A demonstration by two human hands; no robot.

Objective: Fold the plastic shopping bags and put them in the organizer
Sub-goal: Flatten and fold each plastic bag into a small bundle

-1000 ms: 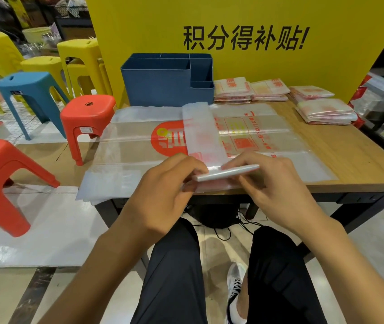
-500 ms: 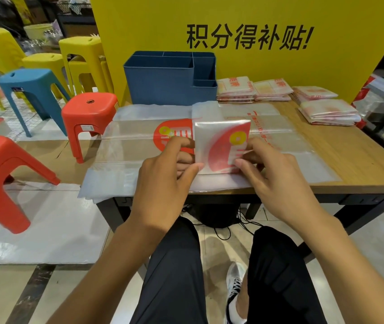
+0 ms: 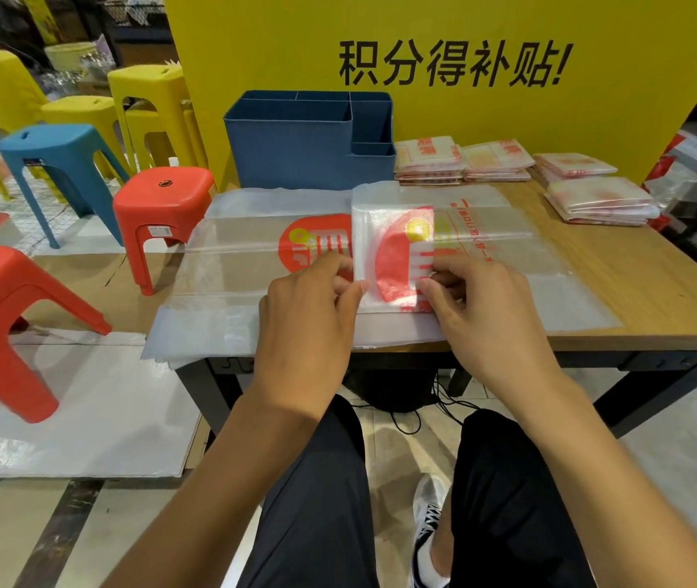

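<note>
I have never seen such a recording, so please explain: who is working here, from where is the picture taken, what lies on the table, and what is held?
No machine: a seated person works with bare hands. The camera sits on the head, looking down. The left hand and right hand pinch a folded bag, which lies on flat bags spread over the table. Behind stand a blue organizer and stacks of folded bags.
</note>
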